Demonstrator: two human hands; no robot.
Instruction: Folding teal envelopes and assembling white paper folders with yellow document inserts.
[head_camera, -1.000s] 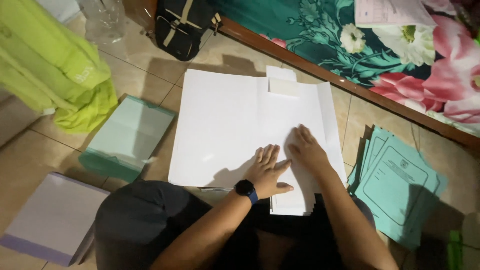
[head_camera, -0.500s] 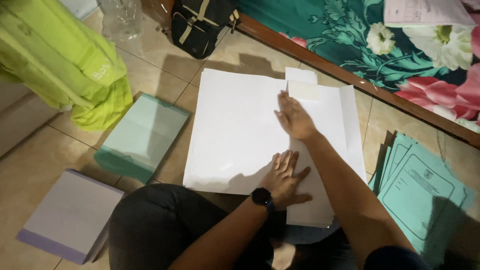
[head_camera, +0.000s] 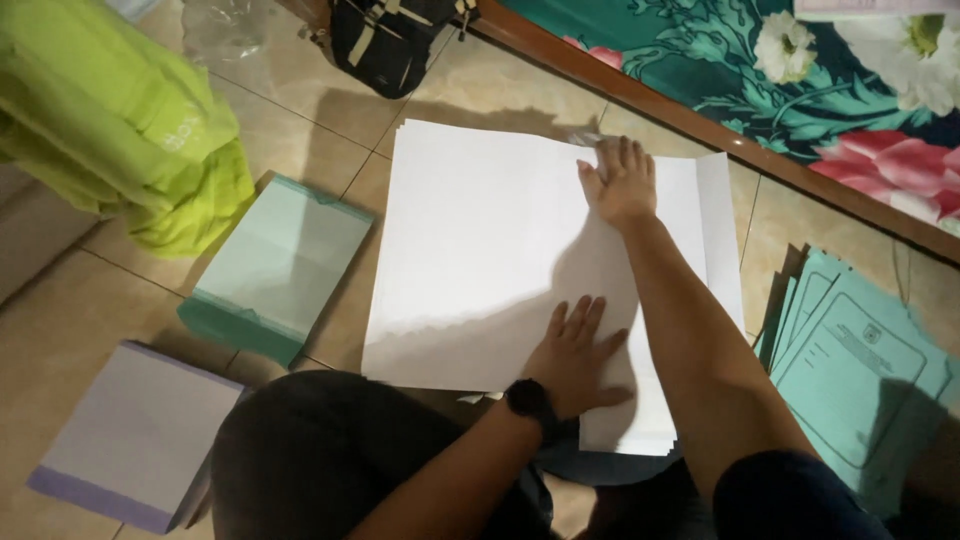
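A large white paper sheet (head_camera: 480, 240) lies on a stack of white sheets (head_camera: 720, 250) on the tiled floor. My left hand (head_camera: 578, 350), with a black watch on its wrist, presses flat on the sheet's near edge, fingers spread. My right hand (head_camera: 620, 180) is stretched forward and lies flat on the sheet near its far edge, palm down. Neither hand grips anything.
A wrapped teal ream of paper (head_camera: 280, 265) and a lilac ream (head_camera: 135, 435) lie at left. Teal printed folders (head_camera: 860, 370) fan out at right. A lime-green bag (head_camera: 110, 120), a black bag (head_camera: 390, 40) and a floral mattress (head_camera: 800, 60) with a wooden edge border the far side.
My right hand has slid forward along the sheet from the near edge to the far edge. My left hand has stayed pressed near the front edge.
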